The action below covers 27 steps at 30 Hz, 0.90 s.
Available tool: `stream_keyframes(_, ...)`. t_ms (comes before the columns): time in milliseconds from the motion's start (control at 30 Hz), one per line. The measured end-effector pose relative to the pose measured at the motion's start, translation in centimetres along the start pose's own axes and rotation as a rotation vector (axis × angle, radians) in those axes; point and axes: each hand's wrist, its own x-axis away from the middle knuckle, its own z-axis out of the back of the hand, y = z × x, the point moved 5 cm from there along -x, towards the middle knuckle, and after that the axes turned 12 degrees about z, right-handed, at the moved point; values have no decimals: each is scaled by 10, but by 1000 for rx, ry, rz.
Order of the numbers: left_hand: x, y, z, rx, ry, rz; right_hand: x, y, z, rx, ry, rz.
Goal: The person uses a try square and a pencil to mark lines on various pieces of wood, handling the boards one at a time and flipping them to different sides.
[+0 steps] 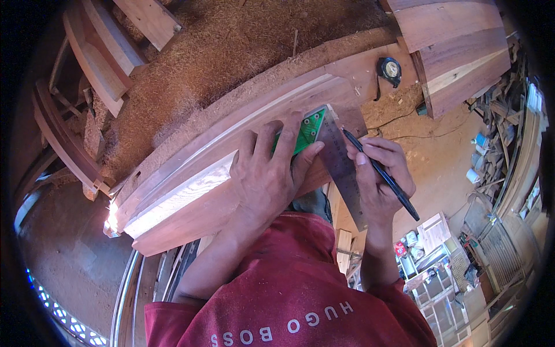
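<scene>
A try square with a green handle [309, 132] and a dark metal blade [342, 165] lies across a wooden board [196, 194]. My left hand [267, 165] presses the green handle against the board, thumb on one side and fingers over the other. The blade points back toward my body, beyond the board's near edge. My right hand [384, 173] grips a black pen [381, 173], its tip close to the blade's far end and the board's right part. Whether the tip touches the wood I cannot tell.
A black tape measure [389, 70] rests on the workbench [370, 63] at the far right. Sawdust [214, 52] covers the ground beyond. Curved wooden pieces [95, 52] stand at the far left, a planked panel [457, 52] at the far right. Scrap wood [503, 127] is heaped on the right.
</scene>
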Motion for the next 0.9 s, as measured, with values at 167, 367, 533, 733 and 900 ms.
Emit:
stream_keyframes(167, 0, 0, 0, -6, 23, -15, -5, -2, 0, 43, -34, -24)
stream_keyframes(367, 1, 1, 3, 13, 40, -31, 6, -14, 18, 71, -85, 7)
stream_keyframes(533, 1, 1, 3, -7, 53, -10, 24, -18, 45, 175, -221, -8)
stream_keyframes(733, 4, 0, 3, -9, 59, -9, -19, -18, 13, 170, -356, -86)
stream_keyframes(900, 4, 3, 1, 22, 26, -1, -76, -8, -26, 120, -338, 174)
